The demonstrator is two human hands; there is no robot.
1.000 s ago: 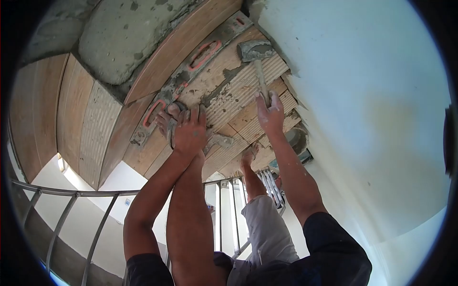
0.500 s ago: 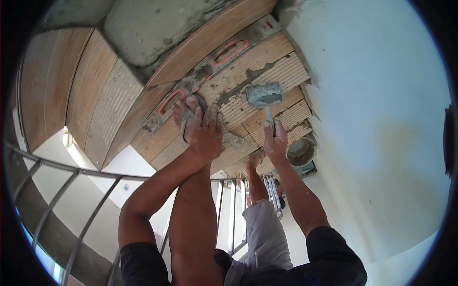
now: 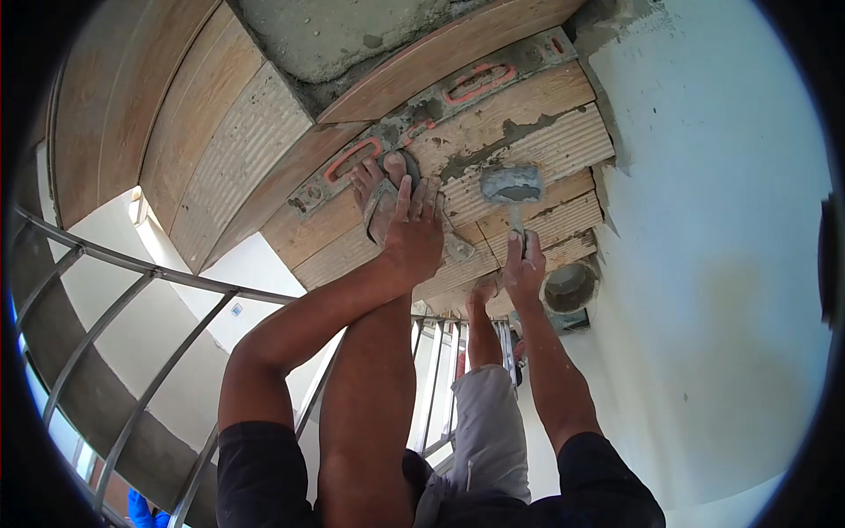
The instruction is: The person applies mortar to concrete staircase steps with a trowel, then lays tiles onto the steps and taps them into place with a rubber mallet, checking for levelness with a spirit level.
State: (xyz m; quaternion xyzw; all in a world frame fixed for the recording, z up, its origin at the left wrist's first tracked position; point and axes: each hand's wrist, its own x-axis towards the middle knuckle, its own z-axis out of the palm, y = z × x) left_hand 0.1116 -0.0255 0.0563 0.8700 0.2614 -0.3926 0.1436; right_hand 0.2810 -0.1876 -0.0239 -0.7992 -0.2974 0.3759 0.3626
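My left hand (image 3: 415,231) lies with its fingers spread over my sandalled foot (image 3: 380,207), on the wood-look stair tiles. My right hand (image 3: 525,264) is wrapped round the short handle of a mortar-smeared mallet (image 3: 512,185). The mallet's head is over a ribbed strip of tile (image 3: 563,141), right of my left hand. Beyond my foot, a long spirit level (image 3: 431,110) with orange-rimmed openings lies along the step, spattered with mortar.
A curved metal railing (image 3: 194,283) runs along the left and below. The pale wall (image 3: 704,176) stands at the right. A round bucket (image 3: 570,287) sits beside my right wrist. Rough concrete (image 3: 339,40) shows at the top.
The whole view has shifted, so the steps, level and hands appear farther right. My left hand remains on the foot, and my right hand still holds the mallet over the ribbed tile.
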